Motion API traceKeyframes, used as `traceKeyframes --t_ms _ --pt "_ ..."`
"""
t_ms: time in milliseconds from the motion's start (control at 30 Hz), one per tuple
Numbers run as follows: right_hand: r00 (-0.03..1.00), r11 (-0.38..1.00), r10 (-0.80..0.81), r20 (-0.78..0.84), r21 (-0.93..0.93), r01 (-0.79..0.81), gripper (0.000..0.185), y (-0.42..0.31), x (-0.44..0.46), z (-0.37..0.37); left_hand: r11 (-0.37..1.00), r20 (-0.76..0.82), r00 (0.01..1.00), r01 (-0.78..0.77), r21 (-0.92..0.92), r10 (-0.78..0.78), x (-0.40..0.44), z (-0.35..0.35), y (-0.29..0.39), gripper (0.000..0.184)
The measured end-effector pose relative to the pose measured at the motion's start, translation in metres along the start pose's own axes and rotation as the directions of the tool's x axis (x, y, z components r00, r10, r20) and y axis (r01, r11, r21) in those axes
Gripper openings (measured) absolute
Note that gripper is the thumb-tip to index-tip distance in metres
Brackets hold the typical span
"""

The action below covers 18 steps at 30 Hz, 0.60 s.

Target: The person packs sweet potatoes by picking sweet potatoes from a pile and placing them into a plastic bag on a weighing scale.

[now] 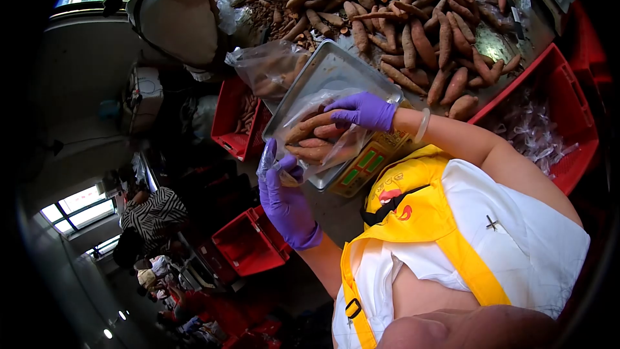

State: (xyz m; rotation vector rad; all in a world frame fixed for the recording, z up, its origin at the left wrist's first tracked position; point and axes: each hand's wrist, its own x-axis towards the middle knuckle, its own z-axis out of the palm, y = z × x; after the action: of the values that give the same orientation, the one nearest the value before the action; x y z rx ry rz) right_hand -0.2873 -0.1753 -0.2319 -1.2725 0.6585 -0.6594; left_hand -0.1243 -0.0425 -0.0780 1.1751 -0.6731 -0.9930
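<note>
A clear plastic bag (339,148) with several sweet potatoes (310,126) inside lies on the metal tray (321,64) of a weighing scale. My right hand (365,110), in a purple glove, has its fingers curled over the end of the upper sweet potato at the bag's far side. At the near left corner of the tray, my purple-gloved left hand (284,200) pinches the bag's gathered plastic; part of its grip is hidden. Just below the bag, the scale's yellow front shows a green display (369,159).
Loose sweet potatoes (413,39) pile up beyond the scale, with another bagged lot (274,71) at its upper left. Red crates stand left (227,113), below (248,245) and right (562,110), the right one holding plastic bags. A co-worker (177,16) is at upper left.
</note>
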Motion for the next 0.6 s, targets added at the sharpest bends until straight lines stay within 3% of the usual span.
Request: traceKeyframes --t_ms 33,100,200,367,400,467,533,600 --pt "1.0 1.0 0.0 0.0 0.0 0.0 0.037 0.0 0.0 -0.002 1.0 -0.012 1.0 0.0 0.005 0.0 -0.001 0.0 0.0 0.043" --pt "0.978 0.958 0.17 0.12 0.212 -0.193 0.036 -0.001 -0.002 -0.013 0.998 -0.035 0.999 0.006 0.055 -0.004 -0.005 0.006 0.005 0.046" --pt "0.965 0.934 0.237 0.116 0.246 -0.259 0.038 -0.027 -0.021 -0.039 0.997 -0.028 0.999 0.034 0.075 -0.032 -0.007 0.0 0.003 0.049" --pt "0.945 0.883 0.312 -0.095 0.395 -0.252 0.042 -0.027 -0.053 -0.09 0.993 -0.048 0.997 0.066 0.101 -0.062 -0.011 0.004 -0.005 0.048" --pt "0.942 0.889 0.307 -0.135 0.395 -0.233 0.042 -0.024 -0.061 -0.1 0.994 -0.065 0.996 0.071 0.078 -0.066 -0.011 0.006 -0.007 0.048" --pt "0.915 0.783 0.304 -0.264 0.616 -0.082 0.04 -0.023 -0.075 -0.112 0.99 -0.034 0.995 0.101 0.103 -0.098 -0.009 0.007 -0.007 0.048" --pt "0.881 0.829 0.277 -0.384 0.56 -0.016 0.038 -0.03 -0.085 -0.128 0.984 -0.035 0.993 0.12 0.131 -0.117 -0.008 0.009 -0.007 0.048" --pt "0.838 0.855 0.091 -0.538 0.474 0.212 0.037 -0.046 -0.092 -0.13 0.981 0.035 0.988 0.145 0.13 -0.151 -0.008 0.009 -0.009 0.049"
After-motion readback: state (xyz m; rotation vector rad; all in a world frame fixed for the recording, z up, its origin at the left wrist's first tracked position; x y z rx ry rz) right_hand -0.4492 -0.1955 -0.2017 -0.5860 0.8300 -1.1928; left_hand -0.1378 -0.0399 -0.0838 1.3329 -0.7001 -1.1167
